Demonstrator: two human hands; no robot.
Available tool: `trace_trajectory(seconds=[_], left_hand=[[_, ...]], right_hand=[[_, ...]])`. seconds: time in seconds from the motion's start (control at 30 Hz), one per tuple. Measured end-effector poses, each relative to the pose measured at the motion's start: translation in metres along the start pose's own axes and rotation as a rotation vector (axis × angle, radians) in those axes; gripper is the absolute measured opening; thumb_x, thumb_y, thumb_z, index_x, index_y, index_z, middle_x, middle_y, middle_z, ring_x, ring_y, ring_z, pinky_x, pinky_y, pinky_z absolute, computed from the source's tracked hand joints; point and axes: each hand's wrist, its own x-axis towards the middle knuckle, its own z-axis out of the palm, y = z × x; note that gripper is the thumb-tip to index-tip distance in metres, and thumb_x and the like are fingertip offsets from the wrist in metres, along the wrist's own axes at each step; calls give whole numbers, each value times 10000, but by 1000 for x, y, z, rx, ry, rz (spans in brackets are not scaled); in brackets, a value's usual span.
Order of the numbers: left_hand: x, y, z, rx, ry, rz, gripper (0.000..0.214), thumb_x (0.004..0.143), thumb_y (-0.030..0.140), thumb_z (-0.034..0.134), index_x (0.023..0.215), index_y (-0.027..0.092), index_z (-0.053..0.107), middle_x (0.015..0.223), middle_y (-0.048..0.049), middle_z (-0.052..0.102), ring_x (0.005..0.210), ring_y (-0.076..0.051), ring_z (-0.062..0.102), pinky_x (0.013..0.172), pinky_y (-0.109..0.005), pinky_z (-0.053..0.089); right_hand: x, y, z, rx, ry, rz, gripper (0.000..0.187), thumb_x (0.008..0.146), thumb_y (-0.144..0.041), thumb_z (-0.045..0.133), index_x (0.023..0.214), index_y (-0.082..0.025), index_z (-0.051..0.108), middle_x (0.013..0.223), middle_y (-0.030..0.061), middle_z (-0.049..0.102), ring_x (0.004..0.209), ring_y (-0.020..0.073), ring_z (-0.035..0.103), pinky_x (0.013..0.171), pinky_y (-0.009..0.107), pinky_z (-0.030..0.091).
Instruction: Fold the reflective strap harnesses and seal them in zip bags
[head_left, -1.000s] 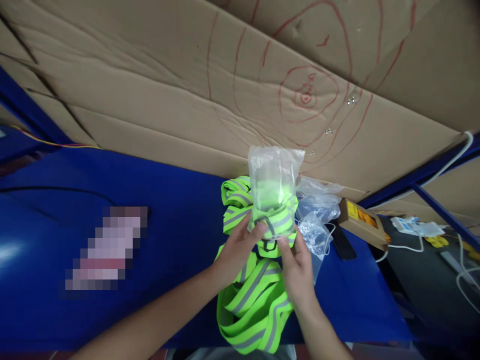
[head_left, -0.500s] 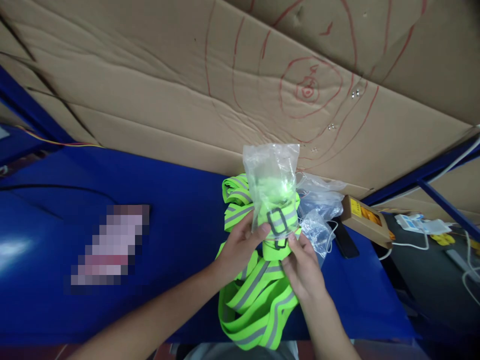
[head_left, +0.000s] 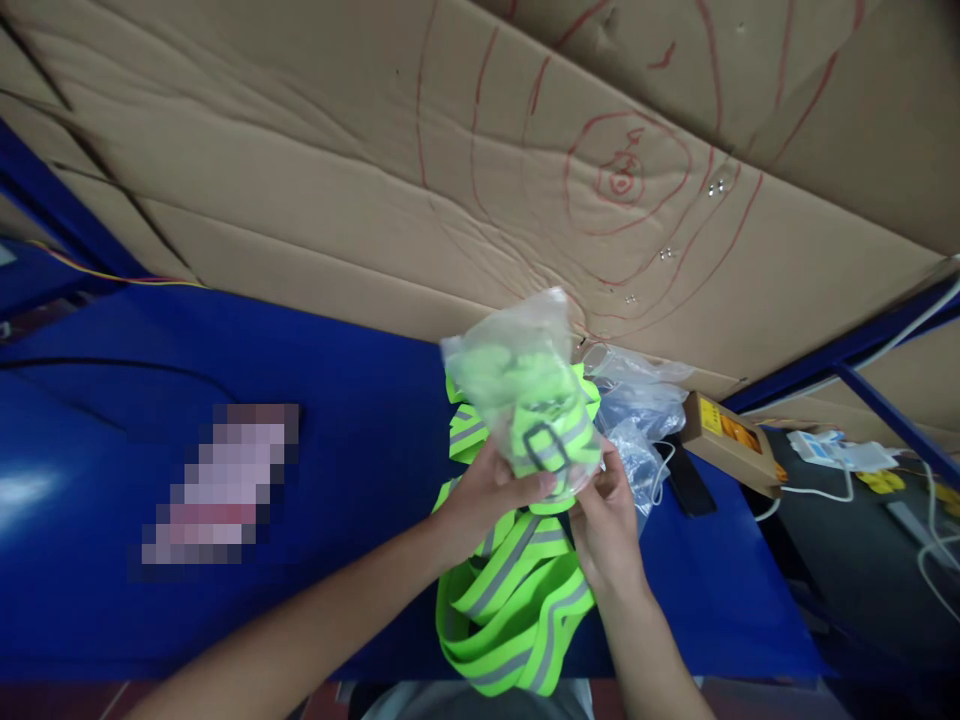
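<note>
Both hands hold a clear plastic bag (head_left: 517,385) with a folded neon-green reflective strap and its black buckle (head_left: 541,447) inside. My left hand (head_left: 480,500) grips the bag's lower left edge, fingers closed on it. On the bag's lower right, my right hand (head_left: 609,520) pinches the plastic. The bag tilts to the left. Under my hands lies a pile of neon-green straps with grey reflective stripes (head_left: 510,610) on the blue table (head_left: 337,440).
Crumpled empty clear bags (head_left: 637,410) lie right of the held bag. A small brown box with a yellow label (head_left: 729,442) and a black object (head_left: 686,485) sit further right. Cardboard sheets with red circles (head_left: 465,170) form the back wall. White cables (head_left: 832,450) lie at far right.
The bag has tipped from upright to leaning left, and the strap sits deeper inside it. Both hands have shifted slightly up along the bag's lower end.
</note>
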Motion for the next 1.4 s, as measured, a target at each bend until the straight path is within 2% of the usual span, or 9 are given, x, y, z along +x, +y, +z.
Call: trace_trajectory(seconds=[0.1,0.23,0.43,0.53,0.73,1.0,1.23,1.33,1.4], left_hand=[[-1,2,1,-45,82,-28,617,618,389,981,1132,169,719,1151,-87,785,1103,-347,728,980,-449,570],[-3,-1,4,-45,189,-33,508,625,351,979,1031,159,740,1063,-69,797,999,-275,747,935,-387,582],[0,4,5,-141,264,-83,528,653,365,957,1095,177,738,1044,-59,792,995,-253,747,926,-360,581],[0,3,5,-167,233,-83,552,660,352,952,1140,180,740,1093,-72,790,1046,-274,737,956,-382,570],[-8,0,11,-190,157,-141,400,713,317,909,1058,161,782,1168,-86,774,1173,-269,681,1089,-377,482],[-5,2,8,-266,171,-138,384,710,287,910,1053,165,788,1150,-92,780,1166,-292,677,1081,-405,459],[-7,-9,9,-236,83,-275,412,718,380,903,1039,149,790,1126,-118,780,1088,-277,693,917,-348,518],[-9,-9,7,-145,87,-341,433,737,383,892,1107,189,780,1153,-95,770,1003,-231,696,809,-308,528],[-10,-9,6,-84,69,-376,428,756,413,874,1111,195,780,1116,-92,771,954,-217,694,767,-297,529]], right_hand=[[0,2,4,-127,-50,-59,507,720,-366,929,1056,-273,560,814,-48,705,692,157,664,671,272,547],[-1,3,8,-326,-14,-209,368,774,-348,882,964,-244,585,899,-2,709,767,170,660,685,274,542],[-17,3,7,-412,-94,-324,399,900,-315,769,1282,-268,664,1362,100,610,1226,251,643,1010,379,551],[-17,3,10,-295,-109,-215,456,876,-323,797,1305,-302,642,1381,83,597,1195,250,672,976,377,579],[-7,0,18,-130,-27,-148,613,677,-270,953,1171,-316,592,969,-33,623,887,171,717,768,280,609],[-10,-2,16,-144,-132,-161,461,803,-251,858,1167,-298,579,1022,-7,689,857,166,731,738,290,594],[3,-8,1,-587,-19,-392,576,783,-154,793,1288,-290,553,998,-11,617,777,137,616,708,277,527],[9,-17,-5,-697,-109,-352,470,827,-172,722,1274,-251,600,1159,54,660,913,185,646,772,318,526],[12,-21,-6,-718,-151,-341,371,831,-174,703,1190,-235,636,1076,48,701,900,198,648,757,320,516]])
